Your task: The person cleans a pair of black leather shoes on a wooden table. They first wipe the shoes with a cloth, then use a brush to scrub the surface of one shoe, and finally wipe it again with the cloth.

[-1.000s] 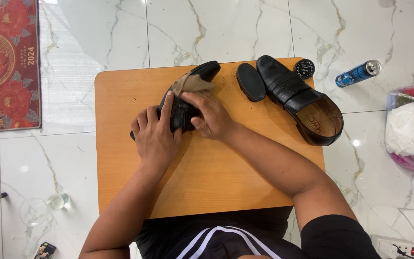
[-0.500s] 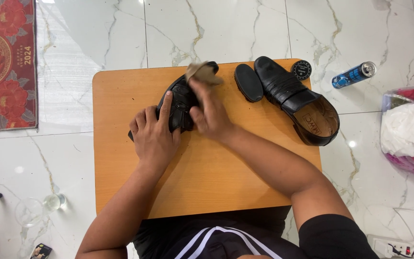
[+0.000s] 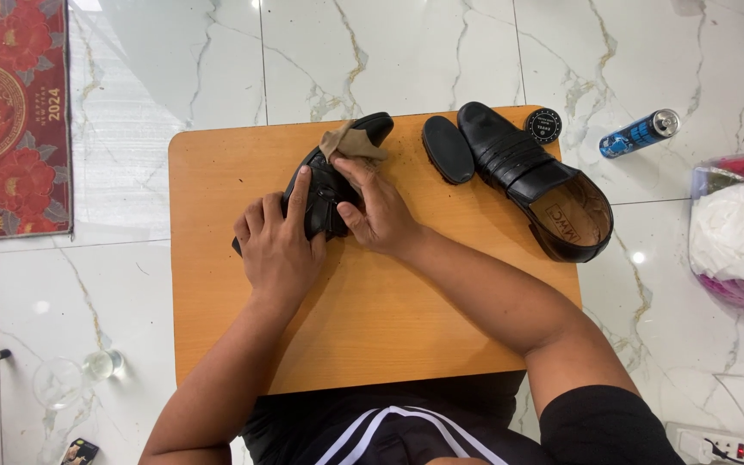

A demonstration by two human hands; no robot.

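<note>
I see my right hand (image 3: 382, 209) has slid the tan cloth (image 3: 350, 140) back toward the toe of the black shoe (image 3: 329, 185), fingers pinched shut on it. My left hand (image 3: 279, 244) stays clamped around the shoe's heel end, so the rubbing continues.

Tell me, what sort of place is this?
Probably a room in a home: a white marble-tiled floor, a red floral wall hanging lying at the edge, and a small orange wooden table where both hands rub a black leather shoe with a tan cloth.

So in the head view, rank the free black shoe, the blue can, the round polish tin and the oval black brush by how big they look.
Largest to smallest:
1. black shoe
2. oval black brush
3. blue can
4. round polish tin
The brush and can are close, so their order is unsure.
</note>
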